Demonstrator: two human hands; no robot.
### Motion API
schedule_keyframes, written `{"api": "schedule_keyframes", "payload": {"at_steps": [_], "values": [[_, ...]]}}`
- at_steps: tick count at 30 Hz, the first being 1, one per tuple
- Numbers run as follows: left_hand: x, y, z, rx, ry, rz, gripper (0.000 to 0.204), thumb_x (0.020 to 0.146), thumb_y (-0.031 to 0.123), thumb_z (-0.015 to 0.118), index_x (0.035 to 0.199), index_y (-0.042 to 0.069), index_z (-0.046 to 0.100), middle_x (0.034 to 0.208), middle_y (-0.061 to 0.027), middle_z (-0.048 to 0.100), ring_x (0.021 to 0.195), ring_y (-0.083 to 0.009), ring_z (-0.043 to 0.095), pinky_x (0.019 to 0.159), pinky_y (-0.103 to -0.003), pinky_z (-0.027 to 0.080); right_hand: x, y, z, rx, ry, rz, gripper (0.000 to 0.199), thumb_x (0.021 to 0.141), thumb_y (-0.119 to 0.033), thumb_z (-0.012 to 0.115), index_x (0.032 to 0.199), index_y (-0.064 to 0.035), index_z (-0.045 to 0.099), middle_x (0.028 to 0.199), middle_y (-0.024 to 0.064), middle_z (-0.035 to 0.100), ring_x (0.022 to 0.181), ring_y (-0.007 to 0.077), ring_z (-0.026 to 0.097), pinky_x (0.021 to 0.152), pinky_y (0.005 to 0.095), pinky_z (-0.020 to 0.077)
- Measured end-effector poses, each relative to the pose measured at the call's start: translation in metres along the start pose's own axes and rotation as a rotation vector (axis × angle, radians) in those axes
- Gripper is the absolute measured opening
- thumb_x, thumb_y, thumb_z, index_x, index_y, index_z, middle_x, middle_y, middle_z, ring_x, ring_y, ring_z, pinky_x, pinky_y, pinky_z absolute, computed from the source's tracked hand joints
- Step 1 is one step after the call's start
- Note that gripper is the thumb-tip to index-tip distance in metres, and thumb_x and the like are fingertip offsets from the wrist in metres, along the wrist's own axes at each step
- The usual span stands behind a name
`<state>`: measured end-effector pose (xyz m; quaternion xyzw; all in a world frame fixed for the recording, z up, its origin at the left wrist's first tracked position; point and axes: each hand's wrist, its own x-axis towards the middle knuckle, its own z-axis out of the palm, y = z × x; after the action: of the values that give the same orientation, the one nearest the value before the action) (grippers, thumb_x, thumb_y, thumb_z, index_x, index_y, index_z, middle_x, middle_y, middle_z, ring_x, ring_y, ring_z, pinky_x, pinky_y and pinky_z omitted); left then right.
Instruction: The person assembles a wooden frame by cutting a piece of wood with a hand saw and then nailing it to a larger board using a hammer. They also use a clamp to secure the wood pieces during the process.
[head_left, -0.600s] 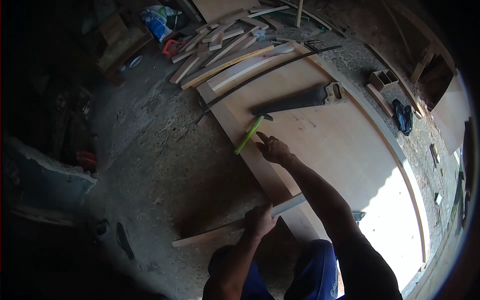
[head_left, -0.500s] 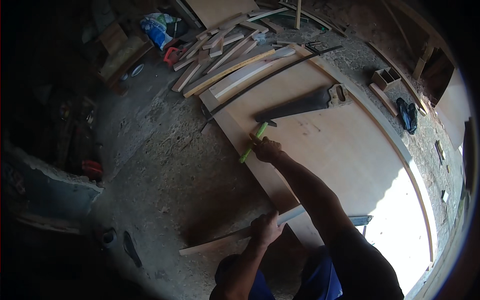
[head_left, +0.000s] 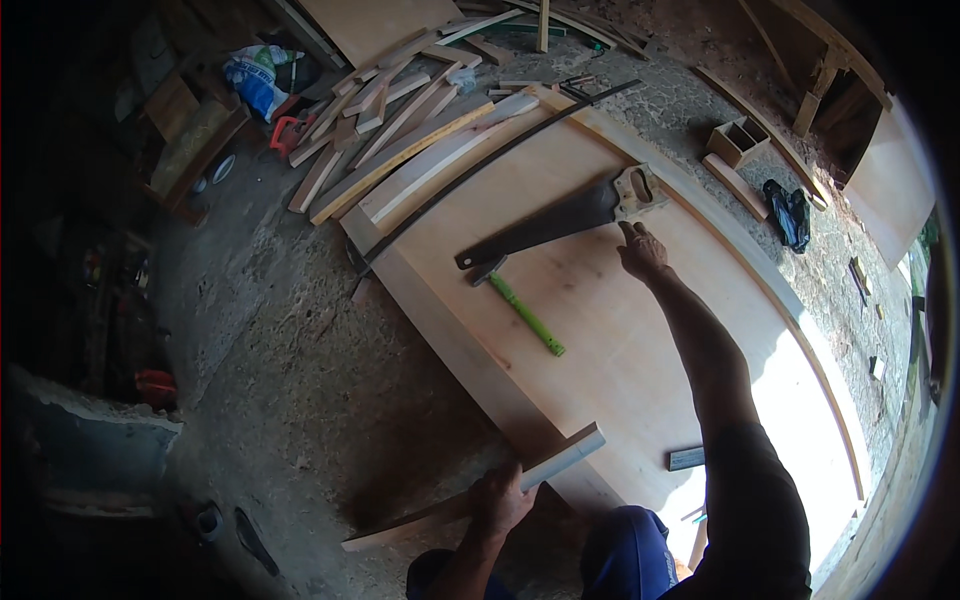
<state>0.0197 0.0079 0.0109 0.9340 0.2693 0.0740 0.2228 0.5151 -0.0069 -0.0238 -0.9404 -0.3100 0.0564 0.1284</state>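
- The right hand (head_left: pixel 642 252) is stretched forward over the large pale wooden panel (head_left: pixel 640 340), its fingers loosely spread and gripping nothing.
- The handsaw (head_left: pixel 560 222) lies flat on the panel; its light wooden handle sits just beyond the right fingertips. Whether they touch it cannot be told.
- The saw's dark blade runs away from the hand toward the person's left, ending close to the hammer head.
- A hammer with a green handle (head_left: pixel 522 308) lies on the panel, to the left of the right hand and apart from it.
- The left hand (head_left: pixel 500 500) is closed around a narrow wooden strip (head_left: pixel 470 500) near its middle; the strip's far end rests against the panel's near edge.
- A pile of loose wooden offcuts (head_left: pixel 390 110) lies on the concrete floor (head_left: pixel 300 400) beyond the panel.
- A small dark block (head_left: pixel 686 458) sits on the panel near the person's right arm.
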Motion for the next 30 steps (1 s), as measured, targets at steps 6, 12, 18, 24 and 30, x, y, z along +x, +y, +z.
{"api": "schedule_keyframes", "payload": {"at_steps": [6,12,18,24,30], "values": [[0.005,-0.003,-0.001,-0.083,0.019,0.042,0.035,0.071,0.028,0.085,0.075,0.01,0.055,0.066,-0.0126,0.061,0.061,-0.0352,0.064,0.053,-0.047,0.051,0.068,0.056,-0.01,-0.122,-0.219,0.136,0.112,0.08,-0.003,0.076,0.161,-0.0312,0.003,0.169,0.0054,0.007,0.14,0.0346,0.044,0.105,0.0476,0.0479],[-0.003,-0.003,-0.002,-0.07,-0.018,0.011,0.032,0.073,0.028,0.084,0.083,0.011,0.06,0.069,-0.0107,0.063,0.064,-0.0325,0.067,0.056,-0.044,0.053,0.066,0.053,0.008,-0.397,-0.082,0.028,0.078,0.091,0.001,0.052,0.157,-0.0297,0.027,0.165,0.0089,0.022,0.138,0.0349,0.047,0.109,0.0496,0.0424],[0.001,0.004,0.0,-0.01,0.023,-0.003,0.034,0.074,0.033,0.083,0.091,0.011,0.064,0.072,-0.01,0.067,0.068,-0.0313,0.069,0.059,-0.043,0.055,-0.001,0.077,0.02,-0.389,0.186,-0.298,0.079,0.083,0.003,0.055,0.152,-0.0312,0.039,0.139,0.0187,0.049,0.125,0.039,0.051,0.094,0.0537,0.0429],[-0.005,0.005,-0.003,0.033,-0.008,-0.009,0.039,0.079,0.042,0.079,0.097,0.01,0.065,0.077,-0.0105,0.069,0.072,-0.0325,0.07,0.063,-0.044,0.056,-0.108,0.037,-0.029,-0.089,0.221,-0.329,0.035,0.093,-0.034,0.063,0.126,-0.0232,0.06,0.094,0.0069,0.069,0.092,0.0321,0.063,0.079,0.0507,0.0465],[0.001,-0.018,-0.009,0.064,-0.071,-0.013,0.046,0.08,0.043,0.078,0.111,0.013,0.064,0.088,-0.0122,0.072,0.082,-0.0347,0.071,0.07,-0.046,0.056,-0.262,-0.013,-0.087,1.026,-0.157,-0.084,0.038,0.099,-0.021,0.061,0.133,-0.0063,0.058,0.097,0.0026,0.066,0.068,0.0105,0.06,0.063,0.0267,0.0518]]}}
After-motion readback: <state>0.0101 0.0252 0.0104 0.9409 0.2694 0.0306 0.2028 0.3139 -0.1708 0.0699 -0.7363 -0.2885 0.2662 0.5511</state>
